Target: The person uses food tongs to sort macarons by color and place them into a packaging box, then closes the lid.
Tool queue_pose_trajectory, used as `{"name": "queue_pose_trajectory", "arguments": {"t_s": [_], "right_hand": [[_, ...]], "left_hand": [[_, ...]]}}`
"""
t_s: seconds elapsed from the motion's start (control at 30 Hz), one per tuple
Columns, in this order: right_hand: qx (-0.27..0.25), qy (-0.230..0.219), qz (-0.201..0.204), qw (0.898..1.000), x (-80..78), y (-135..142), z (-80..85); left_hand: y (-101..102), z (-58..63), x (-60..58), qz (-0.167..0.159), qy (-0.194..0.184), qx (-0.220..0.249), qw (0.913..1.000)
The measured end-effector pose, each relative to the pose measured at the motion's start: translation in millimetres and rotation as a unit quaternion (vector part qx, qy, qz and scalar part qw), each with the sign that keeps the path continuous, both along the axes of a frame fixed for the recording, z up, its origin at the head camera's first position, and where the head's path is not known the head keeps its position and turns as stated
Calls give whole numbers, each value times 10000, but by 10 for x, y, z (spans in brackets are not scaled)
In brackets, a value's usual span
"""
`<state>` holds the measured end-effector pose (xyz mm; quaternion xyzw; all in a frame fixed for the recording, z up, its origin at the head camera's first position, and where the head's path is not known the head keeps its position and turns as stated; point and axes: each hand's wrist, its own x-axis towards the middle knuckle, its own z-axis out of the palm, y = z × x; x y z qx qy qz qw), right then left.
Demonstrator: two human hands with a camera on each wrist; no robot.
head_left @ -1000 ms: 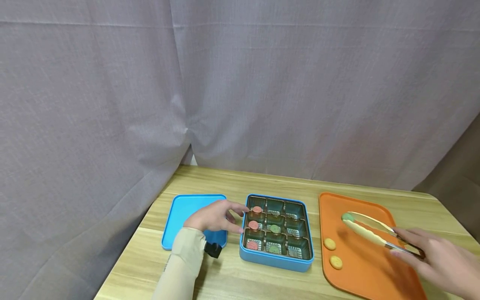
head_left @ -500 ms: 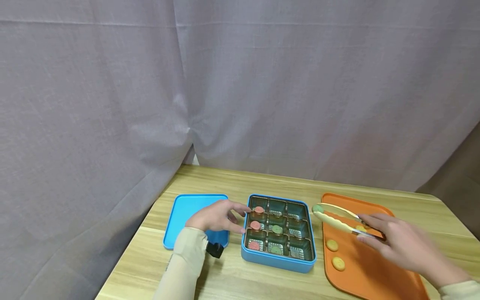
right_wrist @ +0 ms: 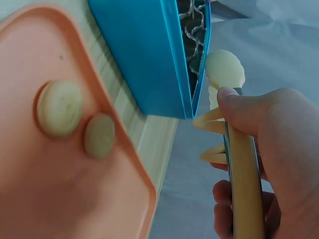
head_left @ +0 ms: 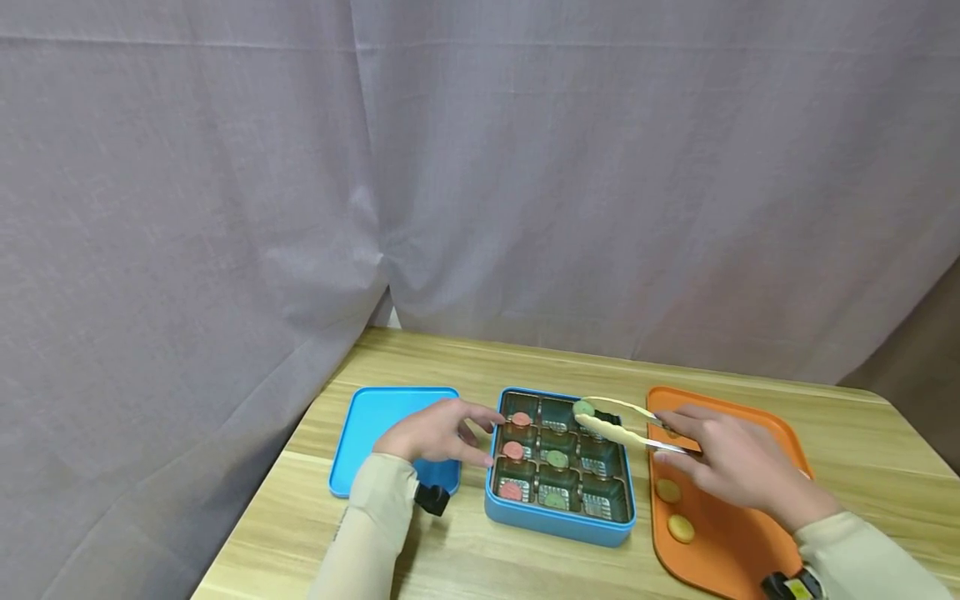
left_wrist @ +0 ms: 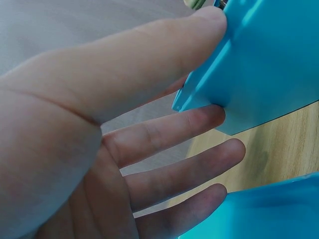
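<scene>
Gripping a pair of tongs (head_left: 611, 431) with thumb and fingers curled round the handle, a person's right hand (head_left: 738, 458) carries a green cookie (head_left: 583, 408) clamped between the tips. The cookie hangs above the far row of a blue box (head_left: 551, 523), near the divider between the middle and right compartments; its exact height cannot be told. The left hand (head_left: 435, 433) rests against the box's left edge, thumb at the rim, a finger touching the side wall and the other fingers spread apart. Inside, three pink cookies (head_left: 513, 451) fill the left column, one to a compartment, while two more green cookies (head_left: 557, 459) lie in the middle column's center and near compartments. A blue lid (head_left: 375, 417) sits near the left edge of the wooden table (head_left: 480, 358), partly beneath the left hand. To the box's right, yellow cookies (head_left: 681, 527) lie along the left edge of an orange tray (head_left: 738, 533). A gray curtain (head_left: 480, 167) hangs behind the table's far edge.
</scene>
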<state>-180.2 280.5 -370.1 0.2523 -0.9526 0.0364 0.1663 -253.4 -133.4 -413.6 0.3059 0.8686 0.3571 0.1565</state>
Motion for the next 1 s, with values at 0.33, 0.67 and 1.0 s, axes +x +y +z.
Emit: {"name": "queue_pose_trajectory", "arguments": {"t_s": [0.33,0.67,1.0], "right_hand": [[90,-256,53,9996,-91,-204,-9],[22,-322,-12,9995,-88,-253,-16],[38,-312,80,9995,-79,-261,-11]], "left_hand": [[16,-8,9,14,-41,49,10000],[22,-10,1,-27,2,19,10000],[19,1,13,9,-50,9,10000]]}}
